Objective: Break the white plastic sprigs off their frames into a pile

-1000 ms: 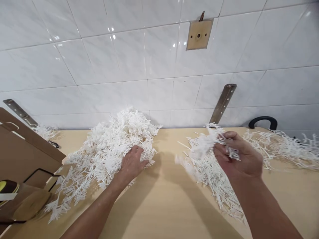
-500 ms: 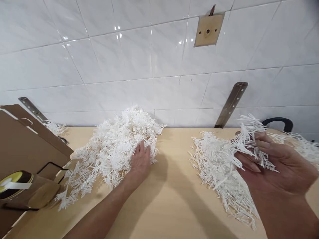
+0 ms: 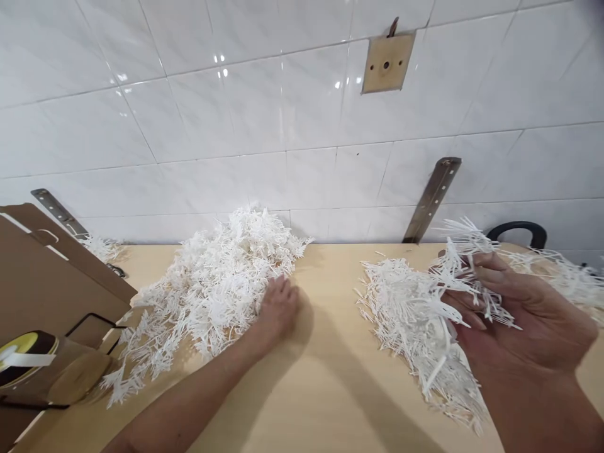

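A large heap of white branched plastic pieces lies left of centre against the wall. My left hand is at its right edge, fingers curled down and touching the heap; whether they grip a piece is hidden. On the right is a second pile of white pieces, flatter, with clear plastic among it. Above that pile's right side, my right hand is raised palm up, its fingers curled round several white branched pieces.
At the left stand a brown cardboard box and a clear container with a roll of tape. More white pieces lie at the far right, near a black handle. A tiled wall rises behind the wooden table.
My left hand has moved slightly right and down, to the heap's edge, and its fingers have drawn closer together. My right hand still holds its pieces. The view has shifted slightly.
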Available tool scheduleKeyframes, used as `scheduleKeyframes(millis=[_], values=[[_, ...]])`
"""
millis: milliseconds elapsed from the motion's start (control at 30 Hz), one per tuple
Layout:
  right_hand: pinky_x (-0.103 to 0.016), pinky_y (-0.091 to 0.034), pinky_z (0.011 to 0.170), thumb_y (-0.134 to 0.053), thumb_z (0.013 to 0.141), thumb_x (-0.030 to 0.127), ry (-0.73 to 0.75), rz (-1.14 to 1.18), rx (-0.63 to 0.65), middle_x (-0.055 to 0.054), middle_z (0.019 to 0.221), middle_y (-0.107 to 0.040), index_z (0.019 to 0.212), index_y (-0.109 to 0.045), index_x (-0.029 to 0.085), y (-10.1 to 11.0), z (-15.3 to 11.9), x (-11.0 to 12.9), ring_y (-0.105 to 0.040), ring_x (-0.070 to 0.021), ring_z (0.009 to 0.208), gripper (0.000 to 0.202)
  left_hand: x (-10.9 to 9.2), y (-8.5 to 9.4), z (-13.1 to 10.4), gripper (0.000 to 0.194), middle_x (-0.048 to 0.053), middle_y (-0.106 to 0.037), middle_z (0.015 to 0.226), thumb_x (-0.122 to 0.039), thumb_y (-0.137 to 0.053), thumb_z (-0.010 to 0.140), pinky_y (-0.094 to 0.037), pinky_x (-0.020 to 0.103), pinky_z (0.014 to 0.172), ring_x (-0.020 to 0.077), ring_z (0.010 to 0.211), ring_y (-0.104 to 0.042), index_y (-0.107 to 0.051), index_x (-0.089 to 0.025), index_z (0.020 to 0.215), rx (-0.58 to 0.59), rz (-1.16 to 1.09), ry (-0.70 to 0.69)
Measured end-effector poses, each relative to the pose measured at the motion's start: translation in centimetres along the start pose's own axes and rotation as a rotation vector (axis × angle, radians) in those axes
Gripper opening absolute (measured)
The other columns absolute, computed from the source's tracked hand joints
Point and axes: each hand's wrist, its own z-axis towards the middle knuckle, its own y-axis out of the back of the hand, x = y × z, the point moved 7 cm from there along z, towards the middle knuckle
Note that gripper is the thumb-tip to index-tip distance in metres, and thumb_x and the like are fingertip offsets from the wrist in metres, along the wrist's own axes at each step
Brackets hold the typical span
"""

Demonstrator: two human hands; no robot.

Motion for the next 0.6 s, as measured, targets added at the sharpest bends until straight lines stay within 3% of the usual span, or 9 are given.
scheduleKeyframes(millis=[67, 167, 233, 300, 367, 433, 533, 600], values=[[-0.021, -0.021, 0.030, -0.067, 0.049, 0.017, -0.056, 0.029, 0.003, 0.001, 0.068, -0.046, 0.059, -0.060, 0.016, -0.1, 0.1, -0.4, -0.033, -0.0044, 0.042, 0.012, 2.6, -0.1, 0.9, 0.028, 0.021, -0.063, 0.120, -0.020, -0.041, 0.094, -0.027, 0.056, 0.111, 0.0331, 0.127, -0.049, -0.065, -0.010, 0.106, -0.036, 0.044, 0.067], [-0.021, -0.023, 0.032, -0.068, 0.053, 0.018, -0.103, 0.036, 0.048, 0.002, 0.066, -0.046, 0.064, -0.063, 0.018, -0.2, 0.2, -1.1, -0.033, -0.0048, 0.042, 0.013, 4.4, 0.0, 1.8, 0.025, 0.023, -0.065, 0.111, -0.022, -0.046, 0.092, -0.029, 0.058, 0.107, 0.0358, 0.120, -0.052, -0.066, -0.009, 0.099, -0.053, 0.084, 0.165], [-0.021, -0.024, 0.034, -0.068, 0.055, 0.018, -0.134, 0.042, 0.074, 0.002, 0.067, -0.048, 0.068, -0.064, 0.020, -0.2, 0.2, -1.8, -0.033, -0.0050, 0.043, 0.013, 4.0, 0.2, 2.1, 0.021, 0.022, -0.066, 0.109, -0.020, -0.048, 0.090, -0.029, 0.059, 0.106, 0.0369, 0.121, -0.051, -0.066, -0.010, 0.097, -0.049, 0.083, 0.211], [-0.021, -0.024, 0.036, -0.068, 0.057, 0.018, -0.160, 0.051, 0.095, 0.002, 0.068, -0.049, 0.070, -0.063, 0.021, -0.4, 0.1, -2.6, -0.034, -0.0051, 0.043, 0.014, 2.3, 0.7, 2.2, 0.018, 0.020, -0.066, 0.112, -0.017, -0.050, 0.088, -0.029, 0.060, 0.107, 0.0363, 0.125, -0.049, -0.065, -0.012, 0.097, -0.072, 0.006, 0.184], [-0.022, -0.025, 0.036, -0.069, 0.059, 0.020, -0.186, 0.050, 0.134, 0.003, 0.067, -0.049, 0.072, -0.062, 0.022, -0.8, 0.0, -3.5, -0.035, -0.0058, 0.043, 0.015, -0.3, 2.5, 1.9, 0.022, 0.017, -0.061, 0.126, -0.015, -0.050, 0.089, -0.029, 0.056, 0.111, 0.0327, 0.132, -0.044, -0.065, -0.015, 0.105, -0.198, -0.229, 0.056], [-0.022, -0.028, 0.038, -0.070, 0.063, 0.023, -0.222, 0.022, 0.193, 0.004, 0.060, -0.048, 0.076, -0.062, 0.023, -1.4, -0.1, -4.5, -0.039, -0.0078, 0.043, 0.015, -2.8, 4.2, 1.2, 0.023, 0.013, -0.063, 0.124, -0.023, -0.053, 0.090, -0.040, 0.047, 0.106, 0.0280, 0.123, -0.053, -0.066, -0.019, 0.109, -0.240, -0.628, -0.067], [-0.024, -0.035, 0.042, -0.070, 0.068, 0.027, -0.305, -0.058, 0.266, 0.004, 0.052, -0.049, 0.081, -0.062, 0.023, -2.2, -0.5, -6.2, -0.044, -0.0105, 0.043, 0.016, -4.6, 4.4, 0.4, 0.030, 0.010, -0.070, 0.095, -0.041, -0.054, 0.092, -0.054, 0.038, 0.081, 0.0216, 0.085, -0.066, -0.068, -0.018, 0.105, -0.026, -1.319, 0.062], [-0.024, -0.040, 0.045, -0.071, 0.070, 0.029, -0.356, -0.102, 0.316, 0.003, 0.055, -0.054, 0.085, -0.063, 0.021, -2.5, -0.8, -7.2, -0.050, -0.0119, 0.047, 0.019, -4.9, 4.6, 0.0, 0.035, 0.006, -0.065, 0.078, -0.047, -0.055, 0.090, -0.054, 0.034, 0.073, 0.0179, 0.072, -0.063, -0.068, -0.015, 0.093, -0.017, -1.580, 0.169]])
